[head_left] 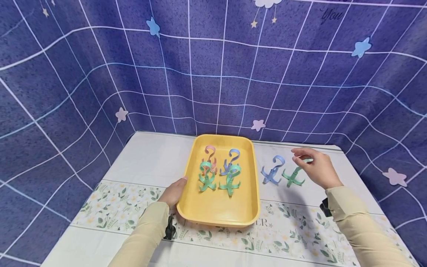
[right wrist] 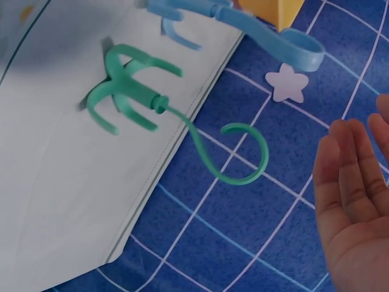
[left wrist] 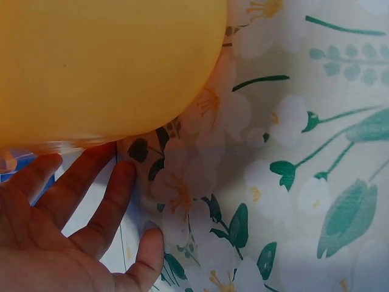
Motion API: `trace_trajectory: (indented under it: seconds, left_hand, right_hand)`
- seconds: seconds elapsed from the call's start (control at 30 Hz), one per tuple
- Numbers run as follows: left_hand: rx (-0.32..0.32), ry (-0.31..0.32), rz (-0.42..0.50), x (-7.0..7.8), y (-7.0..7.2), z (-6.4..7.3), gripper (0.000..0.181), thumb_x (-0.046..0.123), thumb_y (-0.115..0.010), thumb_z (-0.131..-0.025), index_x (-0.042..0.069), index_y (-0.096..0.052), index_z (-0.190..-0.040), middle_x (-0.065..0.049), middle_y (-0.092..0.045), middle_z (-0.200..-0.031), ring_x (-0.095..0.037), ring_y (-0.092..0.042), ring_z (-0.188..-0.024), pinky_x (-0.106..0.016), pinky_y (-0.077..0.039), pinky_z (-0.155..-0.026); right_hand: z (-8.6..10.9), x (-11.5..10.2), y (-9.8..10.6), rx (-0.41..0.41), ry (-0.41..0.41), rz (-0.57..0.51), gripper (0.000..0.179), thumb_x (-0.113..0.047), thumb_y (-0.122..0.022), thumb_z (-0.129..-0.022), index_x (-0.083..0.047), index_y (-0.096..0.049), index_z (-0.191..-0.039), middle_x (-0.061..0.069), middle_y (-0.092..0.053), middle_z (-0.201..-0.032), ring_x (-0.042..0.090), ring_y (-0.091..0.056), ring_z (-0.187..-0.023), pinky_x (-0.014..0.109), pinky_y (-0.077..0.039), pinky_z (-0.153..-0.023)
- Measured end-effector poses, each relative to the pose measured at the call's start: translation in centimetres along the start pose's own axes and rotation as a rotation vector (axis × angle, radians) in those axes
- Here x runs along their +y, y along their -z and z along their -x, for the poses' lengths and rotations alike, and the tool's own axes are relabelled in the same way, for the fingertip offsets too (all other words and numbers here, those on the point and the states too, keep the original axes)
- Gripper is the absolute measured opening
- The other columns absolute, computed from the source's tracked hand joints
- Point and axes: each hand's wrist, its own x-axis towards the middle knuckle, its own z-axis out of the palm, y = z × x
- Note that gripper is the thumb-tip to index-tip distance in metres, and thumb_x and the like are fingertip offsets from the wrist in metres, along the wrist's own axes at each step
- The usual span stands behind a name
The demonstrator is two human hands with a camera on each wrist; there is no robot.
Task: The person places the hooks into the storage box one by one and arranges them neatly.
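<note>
A yellow tray (head_left: pixel 217 209) holds several upright hanger hooks with claw-like arms, among them a pink hook (head_left: pixel 210 148), a blue hook (head_left: pixel 234 152) and a green hook (head_left: pixel 230 185). At the tray's left side my left hand (head_left: pixel 172 193) touches its edge; the left wrist view shows loosely spread fingers (left wrist: pixel 109 207) against the tray's outside. Right of the tray stand another blue hook (head_left: pixel 271 173) and another green hook (head_left: pixel 293 178). My right hand (head_left: pixel 317 168) hovers by this green hook's curved top, fingers extended and, in the right wrist view, apart from the hook (right wrist: pixel 134 88).
White tabletop (head_left: pixel 150 154) with a floral printed band (head_left: pixel 113 202) lies under everything. A blue grid-patterned curtain (head_left: pixel 213 89) closes off the back and both sides. Dark wrist devices (head_left: pixel 170 228) sit at both sleeve cuffs.
</note>
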Motion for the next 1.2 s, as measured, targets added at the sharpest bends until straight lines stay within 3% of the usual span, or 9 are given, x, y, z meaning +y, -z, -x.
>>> trace_trajectory:
  seconds: [0.23,0.53,0.93,1.2]
  left_hand:
    - [-0.004,0.008,0.001,0.3,0.1,0.2,0.064,0.052,-0.022,-0.11,0.009,-0.045,-0.153,-0.012,-0.066,-0.105,-0.027,-0.061,-0.096,-0.053,-0.043,-0.102]
    - [-0.002,-0.001,0.007,0.2,0.1,0.2,0.065,0.052,-0.022,-0.11,0.009,-0.046,-0.152,-0.012,-0.065,-0.103,-0.026,-0.061,-0.093,-0.051,-0.044,-0.099]
    - [-0.004,0.004,0.021,0.0,0.0,0.1,0.066,0.053,-0.023,-0.11,0.009,-0.043,-0.154,-0.012,-0.066,-0.106,-0.026,-0.062,-0.093,-0.052,-0.044,-0.099]
    - [0.004,0.003,-0.003,-0.1,0.0,0.0,0.067,0.054,-0.023,-0.109,0.01,-0.04,-0.156,-0.015,-0.064,-0.12,-0.031,-0.06,-0.108,-0.058,-0.038,-0.107]
  right_hand:
    - [-0.1,0.9,0.3,0.022,-0.02,0.035,0.025,-0.011,-0.07,-0.098,0.001,-0.072,-0.12,0.018,-0.074,-0.102,0.035,-0.071,-0.087,0.024,-0.052,-0.073]
    - [-0.2,1.8,0.7,0.015,-0.066,0.064,0.028,-0.011,-0.069,-0.098,0.003,-0.069,-0.122,0.023,-0.072,-0.105,0.045,-0.07,-0.091,0.055,-0.055,-0.075]
    - [-0.5,2.6,1.0,-0.023,-0.11,0.1,0.03,-0.008,-0.069,-0.096,0.003,-0.068,-0.124,0.025,-0.071,-0.109,0.044,-0.07,-0.096,0.054,-0.053,-0.076]
    - [-0.6,3.2,1.0,-0.061,-0.133,0.11,0.032,-0.008,-0.069,-0.095,0.004,-0.066,-0.125,0.027,-0.069,-0.114,0.046,-0.068,-0.099,0.059,-0.051,-0.081]
